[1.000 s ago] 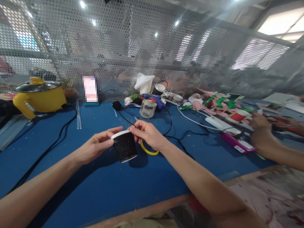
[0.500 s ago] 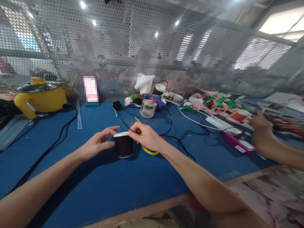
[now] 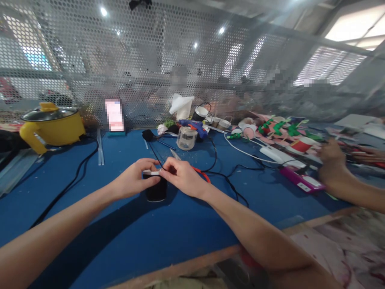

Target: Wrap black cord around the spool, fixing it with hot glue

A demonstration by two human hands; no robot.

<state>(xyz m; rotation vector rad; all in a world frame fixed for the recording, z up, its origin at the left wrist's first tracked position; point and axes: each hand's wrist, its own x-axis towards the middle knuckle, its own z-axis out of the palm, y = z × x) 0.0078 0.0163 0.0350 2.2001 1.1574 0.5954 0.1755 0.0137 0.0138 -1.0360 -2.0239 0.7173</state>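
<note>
A black cup [image 3: 156, 191] with a white rim stands upright on the blue table in front of me. My left hand [image 3: 135, 178] grips its left side, thumb across the front and fingers over the rim. At the right of the rim, my right hand [image 3: 182, 176] pinches a black yarn strand [image 3: 155, 149]. That strand leads back to a small black yarn ball [image 3: 147, 135]. Partly under my right hand lie what look like scissors [image 3: 203, 174], a red handle and a pale blade tip showing. The inside of the cup is hidden.
Behind the cup are a clear jar [image 3: 186, 138] and a blue glue gun [image 3: 194, 125]. A yellow pot [image 3: 52, 126] and a phone [image 3: 114, 115] stand left. Cables cross the table towards a purple-and-white power strip [image 3: 302, 179]. Another person's hand [image 3: 331, 158] is at right, near paper crafts.
My left hand has moved right and closed on the cup, its fingers now over the rim. My right hand has shifted slightly left and keeps its pinch, covering the yellow handle part.
</note>
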